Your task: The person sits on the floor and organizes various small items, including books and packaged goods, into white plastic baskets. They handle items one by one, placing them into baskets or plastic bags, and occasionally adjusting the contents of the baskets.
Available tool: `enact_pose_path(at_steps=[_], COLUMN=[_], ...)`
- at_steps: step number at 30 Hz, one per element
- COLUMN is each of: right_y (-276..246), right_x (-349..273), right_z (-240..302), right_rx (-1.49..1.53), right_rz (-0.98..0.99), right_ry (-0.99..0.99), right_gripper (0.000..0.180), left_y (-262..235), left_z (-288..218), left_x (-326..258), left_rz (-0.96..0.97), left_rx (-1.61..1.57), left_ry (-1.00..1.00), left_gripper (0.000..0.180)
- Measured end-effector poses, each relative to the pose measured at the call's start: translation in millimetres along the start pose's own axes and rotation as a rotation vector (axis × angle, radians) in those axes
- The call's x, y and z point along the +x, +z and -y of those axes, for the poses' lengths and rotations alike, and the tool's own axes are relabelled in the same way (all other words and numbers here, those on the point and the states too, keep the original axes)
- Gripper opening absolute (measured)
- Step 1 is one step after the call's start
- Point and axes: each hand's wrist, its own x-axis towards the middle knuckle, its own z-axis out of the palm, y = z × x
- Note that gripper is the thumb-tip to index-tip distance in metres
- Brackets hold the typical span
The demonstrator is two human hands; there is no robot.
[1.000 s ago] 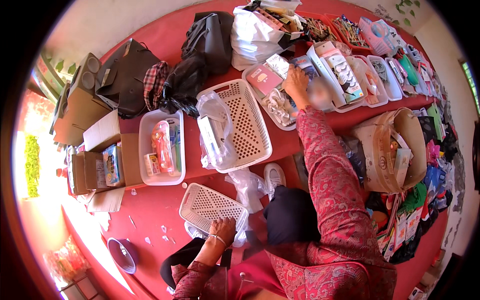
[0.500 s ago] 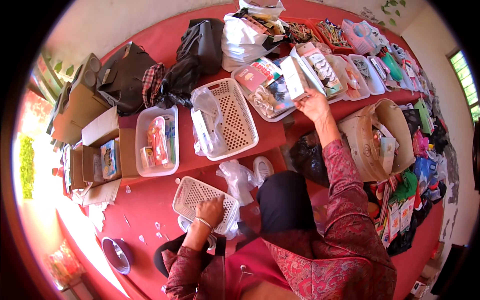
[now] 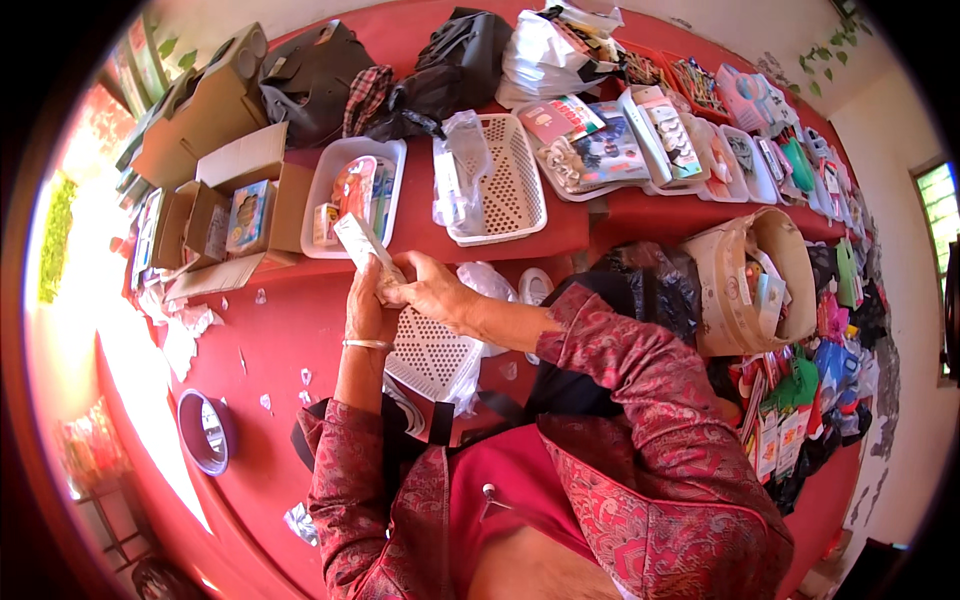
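Note:
In front of me, a narrow white carton (image 3: 358, 238) is held up at a tilt between both hands. My left hand (image 3: 370, 308) is closed round its lower end. My right hand (image 3: 436, 290) grips the same end from the right, with its fingers partly hiding the carton. Below them lies a small white perforated basket (image 3: 432, 355), partly covered by my hands and forearm. Just beyond the carton stands a white bin (image 3: 397, 170) holding an orange-red pack and other packaged items. To its right is a larger perforated basket (image 3: 515, 185) with a clear plastic bag (image 3: 462, 170) in it.
An opened cardboard box (image 3: 285, 205) stands at the left, and a purple bowl (image 3: 207, 432) sits near the front left. Dark bags (image 3: 315, 75) line the back. A round cardboard container (image 3: 730, 300) and heaped packages occupy the right. Paper scraps (image 3: 185, 335) lie at left.
My right hand has brought the white carton from the back bins toward me. My left hand has left the small basket and taken hold of the carton too. The view has shifted.

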Motion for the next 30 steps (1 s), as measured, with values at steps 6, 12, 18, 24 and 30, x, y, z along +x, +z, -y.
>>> enact_pose_path(at_steps=[6, 12, 18, 24, 30], right_y=[-12, -32, -81, -211, -302], right_x=[5, 16, 29, 31, 51], right_z=[8, 34, 35, 69, 51], right_rx=[0.066, -0.065, -0.047, 0.425, -0.440], right_rz=[-0.001, -0.198, -0.493, -0.785, -1.212], right_ry=[0.108, -0.199, -0.192, -0.080, -0.132], right_gripper=[0.035, 0.028, 0.018, 0.018, 0.022], left_y=[-3, 4, -3, -15, -1], left_z=[-37, -43, -53, -73, -77], left_x=[-33, -42, -41, -33, -33], left_rz=[0.039, 0.235, 0.084, 0.071, 0.011], left_rx=[-0.255, -0.401, -0.255, -0.328, -0.267], left_ry=[-0.018, -0.119, 0.018, 0.125, 0.214], left_gripper=[0.044, 0.058, 0.057, 0.053, 0.051])
